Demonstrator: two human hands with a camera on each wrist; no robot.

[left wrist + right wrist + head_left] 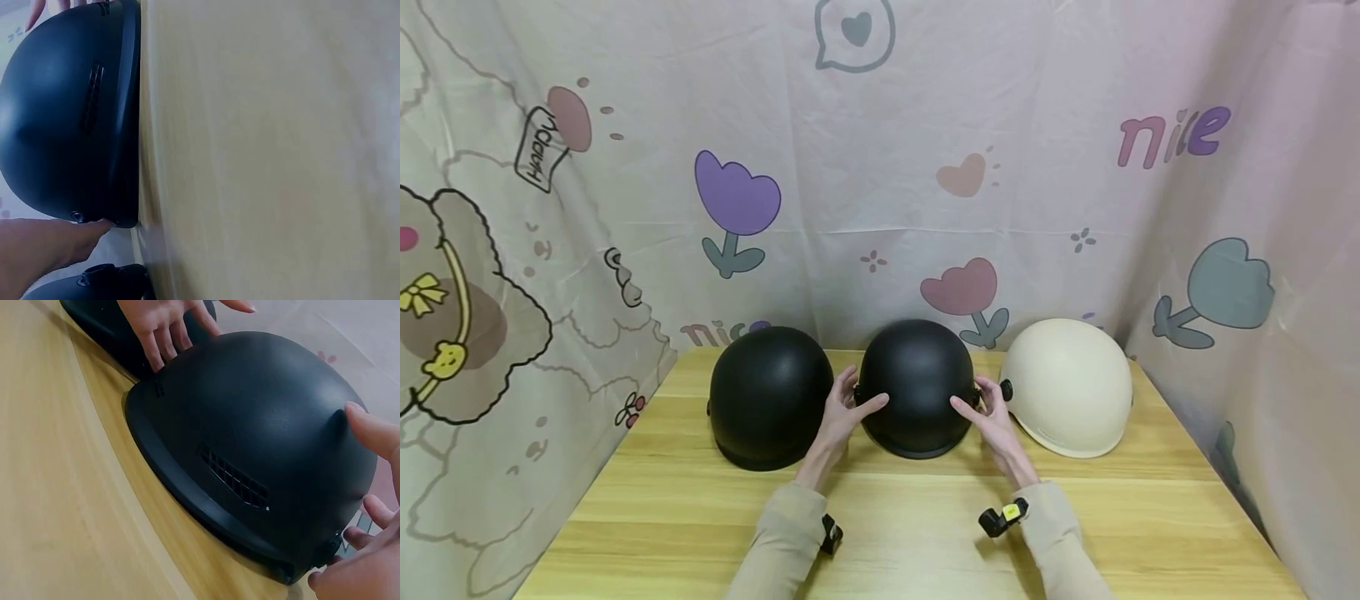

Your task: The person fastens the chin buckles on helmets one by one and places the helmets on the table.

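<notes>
The middle black helmet [917, 383] sits on the wooden table between both hands. My left hand [842, 412] is at its left side, thumb spread towards the front. In the right wrist view the straight fingers of that hand reach down along the shell. On the opposite side my right hand [992, 417] has its thumb tip at the shell and its fingers spread near the side fitting [331, 547]. A slotted vent [234, 481] shows low on the shell. Another black helmet [767, 396] stands close by on the left, and a cream helmet [1067, 387] on the right.
The wooden table [895, 533] extends towards me in front of the helmets. Behind its far edge hangs a printed cloth [865, 167], which also borders both sides. A black round fitting [1006, 390] sticks out from the cream helmet beside my right hand.
</notes>
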